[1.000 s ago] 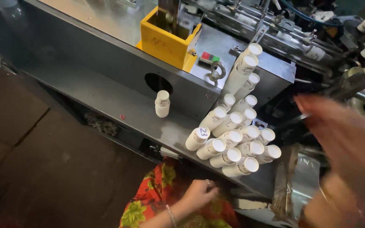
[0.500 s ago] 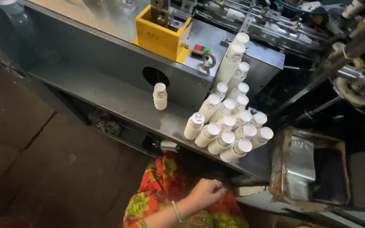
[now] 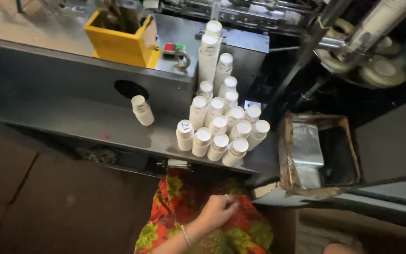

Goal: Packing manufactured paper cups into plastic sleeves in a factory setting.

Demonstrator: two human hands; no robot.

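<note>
Grey metal shelf [image 3: 85, 124] lies well above the left hand [image 3: 218, 210]. White paper cup stacks [image 3: 219, 127] stand crowded on it, up past the knuckles. A brown box [image 3: 285, 155] sits up and to the side. The left hand rests curled on red flowery cloth [image 3: 175, 211], holding nothing I can see.

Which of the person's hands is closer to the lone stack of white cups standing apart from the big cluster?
Left. The left hand rests on the flowered cloth, below and right of the lone cup stack on the grey shelf. The right hand is out of view.
</note>
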